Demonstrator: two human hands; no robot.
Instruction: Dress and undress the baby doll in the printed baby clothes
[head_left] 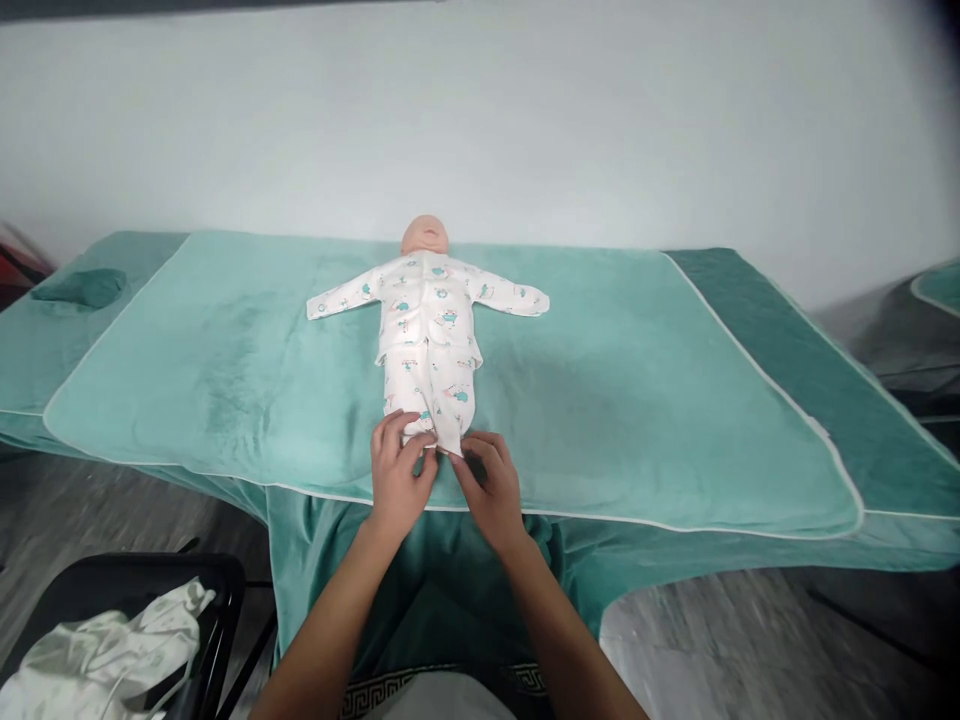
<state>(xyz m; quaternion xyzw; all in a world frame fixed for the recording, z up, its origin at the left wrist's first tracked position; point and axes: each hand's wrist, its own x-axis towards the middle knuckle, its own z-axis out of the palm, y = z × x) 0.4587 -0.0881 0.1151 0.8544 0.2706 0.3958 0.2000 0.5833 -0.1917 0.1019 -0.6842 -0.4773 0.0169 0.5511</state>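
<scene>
A baby doll (425,234) lies on its back on the green bed, head toward the wall and arms spread wide. It wears a white printed top (426,295) and matching white trousers (450,385). Both my hands are at the trouser hems, near the bed's front edge. My left hand (401,475) is closed on the hem of the leg on the left, fingers curled over the cloth. My right hand (491,485) pinches the hem of the leg on the right between thumb and fingers. The doll's feet are hidden from view.
The massage bed has a green velvet cover (637,420) with white piping and a face hole (80,288) at its left end. A black chair (217,580) at the lower left holds a crumpled white cloth (112,650). A pale wall (480,120) stands behind the bed.
</scene>
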